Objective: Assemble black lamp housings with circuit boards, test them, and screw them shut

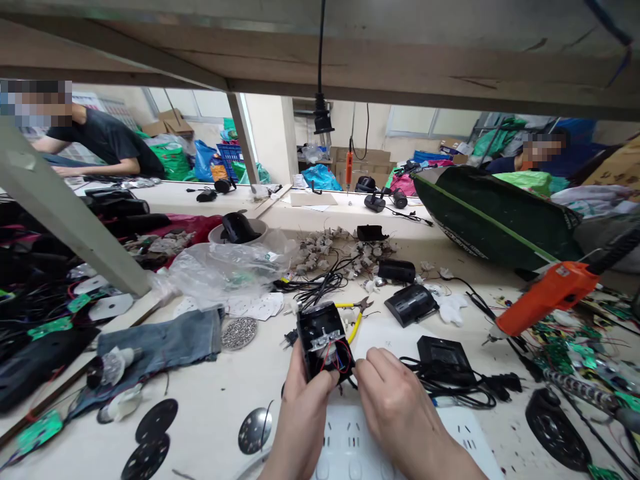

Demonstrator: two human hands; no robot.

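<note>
Two bare hands meet at the lower centre of the frame around an open black plastic housing (314, 323), tilted so that its hollow side faces up, probably to keep the metal plate and the red and blue wires (345, 353) inside in sight. The left hand (306, 407) grasps it from below, thumb over the near edge, apparently bearing its weight. The right hand (393, 393) has its fingers curled together at the right edge; whether they pinch a wire or merely steady the rim, I cannot tell.

Yellow-handled cutters (357, 325) lie just behind the housing, seemingly for easy reach. At the right, an orange electric screwdriver (547, 300) points its tip inward, a handy angle; its support is unclear. Left of centre, small metal screws (239, 333) sit in a round heap, likely gathered for picking. A white power strip (337, 447) lies beneath the hands at the bottom edge.
</note>
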